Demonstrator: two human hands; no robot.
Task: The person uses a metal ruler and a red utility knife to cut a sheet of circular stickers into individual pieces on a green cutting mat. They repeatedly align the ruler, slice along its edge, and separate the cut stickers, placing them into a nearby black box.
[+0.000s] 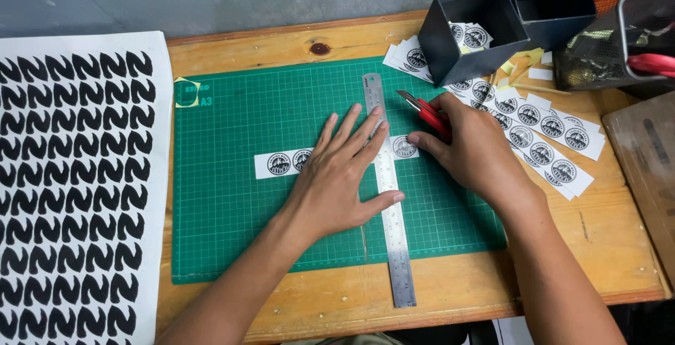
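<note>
A steel ruler point(388, 190) is laid upright across the green cutting mat point(232, 197), crossing a white sticker strip point(285, 163) printed with round black emblems. The left hand point(344, 173) is spread flat, fingers splayed, pressing down on the ruler and on the strip just left of it. The right hand point(474, 151) is closed around a red utility knife point(425, 113), blade tip held just right of the ruler's edge, slightly above where the strip crosses. One emblem point(404, 147) of the strip shows to the right of the ruler, beside the right hand's fingertips.

Step judged: a cut lined up along the ruler to part the strip between emblems, blade not yet clearly on the paper. Next move judged to call for firm ruler pressure, blade kept tight against the steel edge, left fingertips kept clear.

Right of the ruler, further strips point(555, 144) are piled on the wooden surface point(457, 289), with a dark open box point(478, 32) above them. Far left of the ruler lies a black-patterned white sheet point(74, 183).
</note>
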